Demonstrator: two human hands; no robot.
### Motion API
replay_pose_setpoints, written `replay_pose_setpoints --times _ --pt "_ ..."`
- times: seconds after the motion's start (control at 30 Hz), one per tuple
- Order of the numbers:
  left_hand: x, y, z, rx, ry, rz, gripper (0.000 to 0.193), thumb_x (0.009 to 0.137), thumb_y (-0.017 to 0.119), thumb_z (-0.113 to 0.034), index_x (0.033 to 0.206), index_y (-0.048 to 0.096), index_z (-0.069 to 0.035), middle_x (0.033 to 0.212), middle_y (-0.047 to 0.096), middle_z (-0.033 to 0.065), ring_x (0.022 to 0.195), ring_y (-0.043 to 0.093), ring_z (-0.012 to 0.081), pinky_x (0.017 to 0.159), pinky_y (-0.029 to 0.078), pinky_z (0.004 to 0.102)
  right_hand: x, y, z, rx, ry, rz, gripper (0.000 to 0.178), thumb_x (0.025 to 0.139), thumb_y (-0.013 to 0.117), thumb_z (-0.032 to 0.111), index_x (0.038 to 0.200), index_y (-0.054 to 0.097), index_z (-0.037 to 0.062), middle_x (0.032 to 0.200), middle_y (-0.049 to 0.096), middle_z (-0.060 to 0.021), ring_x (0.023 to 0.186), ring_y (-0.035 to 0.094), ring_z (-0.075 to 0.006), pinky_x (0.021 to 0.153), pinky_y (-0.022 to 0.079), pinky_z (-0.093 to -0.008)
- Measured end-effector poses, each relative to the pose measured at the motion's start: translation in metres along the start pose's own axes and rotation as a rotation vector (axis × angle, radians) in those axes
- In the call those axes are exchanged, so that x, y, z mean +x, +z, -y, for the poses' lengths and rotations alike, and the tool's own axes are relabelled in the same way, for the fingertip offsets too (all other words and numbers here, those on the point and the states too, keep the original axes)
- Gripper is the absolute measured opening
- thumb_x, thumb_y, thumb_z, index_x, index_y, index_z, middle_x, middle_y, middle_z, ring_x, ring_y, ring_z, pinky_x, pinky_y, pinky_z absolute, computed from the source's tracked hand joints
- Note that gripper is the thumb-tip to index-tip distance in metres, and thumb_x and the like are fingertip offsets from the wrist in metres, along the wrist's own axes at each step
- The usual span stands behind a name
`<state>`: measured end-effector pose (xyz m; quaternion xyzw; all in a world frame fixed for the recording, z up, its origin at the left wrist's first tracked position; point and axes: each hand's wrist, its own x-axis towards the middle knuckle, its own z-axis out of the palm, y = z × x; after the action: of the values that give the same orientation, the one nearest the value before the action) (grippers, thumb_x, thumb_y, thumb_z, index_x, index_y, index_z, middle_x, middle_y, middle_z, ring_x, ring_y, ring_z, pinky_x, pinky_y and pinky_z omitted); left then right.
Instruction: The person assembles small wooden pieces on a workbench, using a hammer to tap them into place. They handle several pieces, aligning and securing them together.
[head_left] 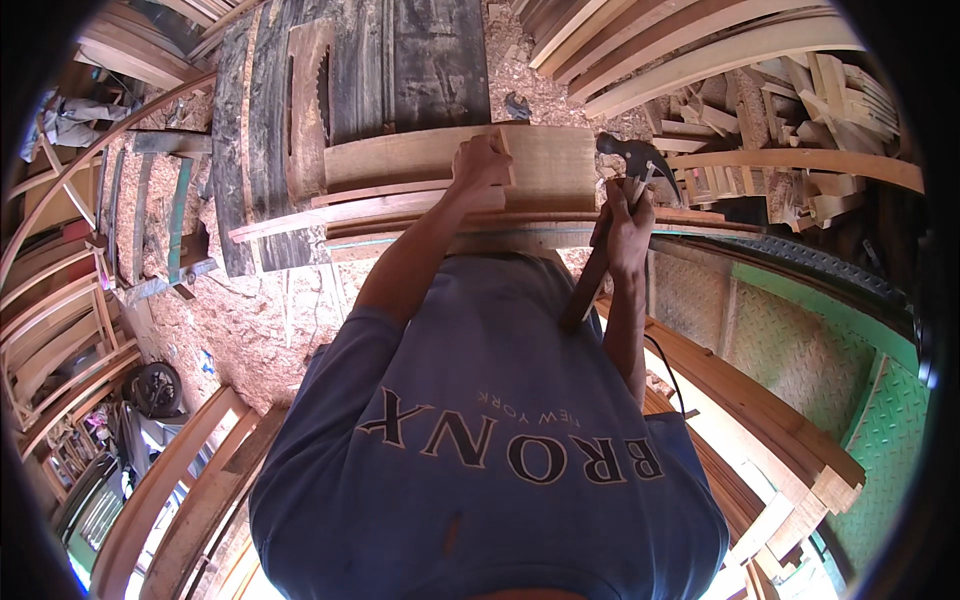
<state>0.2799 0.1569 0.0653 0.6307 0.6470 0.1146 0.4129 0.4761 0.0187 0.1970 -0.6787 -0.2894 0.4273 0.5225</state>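
My left hand [482,163] is closed on a small wooden block [508,172], pressing it against the face of a wide pale board [555,165]. Fingers hide most of the block. In my right hand [629,222] is a claw hammer [630,154], gripped high up near its dark head. Its handle slants down toward my shirt. A thin pale piece shows beside the hammer head at my fingertips; I cannot make out what it is. Narrow wooden strips [375,205] lie along the board's near side, under my left forearm.
Beyond the board is a dark, worn tabletop [410,70] with a toothed saw blade [322,90]. Stacked curved planks [690,50] and offcuts fill the far right. A green metal plate [885,450] stands at right. Wood shavings [250,330] cover the floor at left.
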Motion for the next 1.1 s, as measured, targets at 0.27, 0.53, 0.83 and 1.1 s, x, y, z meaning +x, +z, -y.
replay_pose_setpoints --times 0.27,0.53,0.83,1.1 --pt "0.002 0.036 0.005 0.183 0.095 -0.072 0.025 0.074 0.07 -0.029 0.093 0.072 -0.012 0.089 0.074 0.0114 0.095 0.069 0.0329 0.094 0.044 0.0515 0.026 -0.013 -0.024 -0.195 0.102 0.087 0.024 0.093 0.064 0.024 0.096 0.058 0.0017 0.057 0.052 -0.0022 0.04 0.049 -0.0105 0.037 0.039 -0.0272" --pt "-0.013 0.031 -0.009 0.208 0.044 -0.189 0.028 0.078 0.071 -0.035 0.094 0.072 -0.012 0.096 0.071 0.0114 0.101 0.066 0.0329 0.098 0.034 0.0601 0.033 -0.001 -0.051 -0.278 0.203 0.272 0.031 0.093 0.064 0.023 0.114 0.06 0.0016 0.063 0.052 -0.0001 0.045 0.048 -0.0091 0.039 0.039 -0.0267" --pt "-0.126 -0.055 0.062 -0.125 0.361 -0.567 0.01 0.085 0.072 -0.015 0.087 0.065 -0.008 0.088 0.066 0.01 0.088 0.063 0.0332 0.077 0.048 0.0438 0.06 0.038 -0.037 -0.759 -0.162 0.379 0.05 0.087 0.059 0.019 0.133 0.052 0.0016 0.084 0.065 -0.0198 0.071 0.066 -0.0309 0.062 0.05 -0.0422" --pt "-0.237 -0.06 0.145 -0.079 0.392 -0.428 0.013 0.083 0.075 -0.017 0.083 0.065 -0.008 0.08 0.065 0.0074 0.076 0.065 0.0275 0.072 0.051 0.0408 0.156 0.215 -0.038 -1.191 -0.489 0.602 0.049 0.091 0.063 0.032 0.132 0.053 0.0085 0.111 0.067 -0.0242 0.107 0.062 -0.0433 0.09 0.049 -0.0519"
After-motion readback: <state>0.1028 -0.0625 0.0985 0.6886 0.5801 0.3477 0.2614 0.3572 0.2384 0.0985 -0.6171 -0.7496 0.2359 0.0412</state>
